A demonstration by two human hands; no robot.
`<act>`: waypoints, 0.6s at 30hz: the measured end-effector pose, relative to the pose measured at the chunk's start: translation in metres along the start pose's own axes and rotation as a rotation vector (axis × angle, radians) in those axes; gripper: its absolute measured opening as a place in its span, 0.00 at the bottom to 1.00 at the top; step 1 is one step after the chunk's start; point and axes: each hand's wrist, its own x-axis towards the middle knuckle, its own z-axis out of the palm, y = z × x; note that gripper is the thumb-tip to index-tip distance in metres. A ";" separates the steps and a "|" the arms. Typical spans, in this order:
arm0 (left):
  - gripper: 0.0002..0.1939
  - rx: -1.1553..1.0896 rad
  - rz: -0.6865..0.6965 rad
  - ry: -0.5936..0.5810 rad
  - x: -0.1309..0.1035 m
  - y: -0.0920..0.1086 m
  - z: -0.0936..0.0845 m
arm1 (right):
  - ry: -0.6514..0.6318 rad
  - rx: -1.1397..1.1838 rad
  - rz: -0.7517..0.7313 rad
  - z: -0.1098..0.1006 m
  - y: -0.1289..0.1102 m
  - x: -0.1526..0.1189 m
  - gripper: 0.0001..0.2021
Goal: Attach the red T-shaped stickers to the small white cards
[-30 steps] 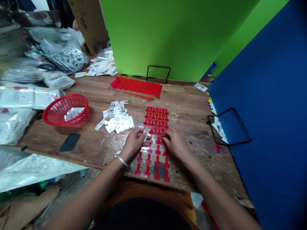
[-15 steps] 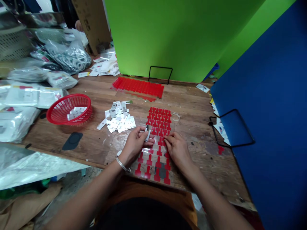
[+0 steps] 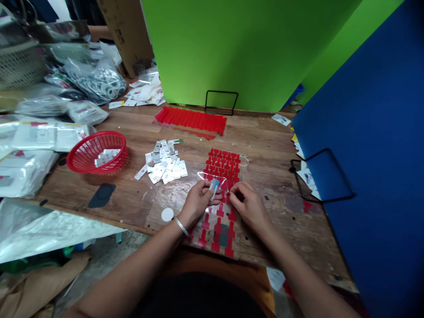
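Observation:
A clear sheet of red T-shaped stickers [image 3: 222,160] lies on the wooden table in front of me, buckled and shiny near its middle. My left hand [image 3: 198,202] rests over the sheet, thumb pressing a small white-and-blue card [image 3: 214,187] against its fingers. Other cards may be stacked under it; I cannot tell. At the sheet's right side, my right hand [image 3: 251,207] pinches the sheet between thumb and forefinger. Whether a single sticker is in that pinch is hidden. Left of the sheet lies a loose pile of small white cards [image 3: 165,165].
A red plastic basket [image 3: 96,152] holding more cards stands at the left. Red sheets [image 3: 190,120] lie at the back by a green panel [image 3: 232,53]. Bagged goods [image 3: 36,132] fill the far left. A black wire stand [image 3: 323,176] leans by the blue panel [image 3: 374,154].
My left hand has moved right, towards the right hand, with the card. The sheet has buckled upward between the hands. A white disc at the left wrist is now uncovered.

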 end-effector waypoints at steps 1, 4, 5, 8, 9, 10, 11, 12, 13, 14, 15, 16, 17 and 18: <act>0.05 -0.005 -0.005 0.005 0.000 0.000 0.000 | 0.018 0.074 0.033 -0.003 -0.001 -0.001 0.05; 0.05 -0.015 -0.002 0.019 0.001 0.001 0.000 | 0.126 0.269 0.194 -0.014 -0.005 -0.006 0.04; 0.04 -0.019 0.000 0.019 0.002 0.001 0.000 | 0.172 0.322 0.250 -0.017 -0.006 -0.008 0.04; 0.04 -0.032 -0.004 -0.005 0.000 0.001 0.000 | 0.235 0.426 0.342 -0.020 -0.014 -0.011 0.07; 0.05 -0.039 -0.006 -0.019 -0.002 0.002 0.001 | 0.224 0.450 0.352 -0.020 -0.017 -0.012 0.08; 0.07 -0.047 -0.011 -0.032 -0.005 0.002 0.001 | 0.206 0.476 0.359 -0.018 -0.021 -0.012 0.08; 0.09 -0.059 -0.019 -0.044 -0.009 0.002 0.002 | 0.186 0.508 0.367 -0.016 -0.026 -0.013 0.08; 0.11 -0.074 -0.028 -0.054 -0.013 0.002 0.003 | 0.174 0.546 0.376 -0.013 -0.030 -0.013 0.08; 0.12 -0.092 -0.036 -0.065 -0.017 0.001 0.004 | 0.171 0.584 0.384 -0.009 -0.034 -0.014 0.08; 0.13 -0.110 -0.046 -0.078 -0.021 0.001 0.005 | 0.174 0.617 0.391 -0.006 -0.038 -0.014 0.08; 0.13 -0.126 -0.056 -0.090 -0.025 0.000 0.006 | 0.180 0.636 0.393 -0.003 -0.041 -0.015 0.08; 0.13 -0.137 -0.064 -0.101 -0.028 0.000 0.006 | 0.186 0.641 0.391 -0.001 -0.043 -0.015 0.08; 0.13 -0.144 -0.070 -0.107 -0.031 -0.001 0.007 | 0.189 0.636 0.384 0.001 -0.044 -0.016 0.07; 0.13 -0.148 -0.075 -0.111 -0.033 -0.001 0.007 | 0.187 0.624 0.373 0.003 -0.045 -0.017 0.07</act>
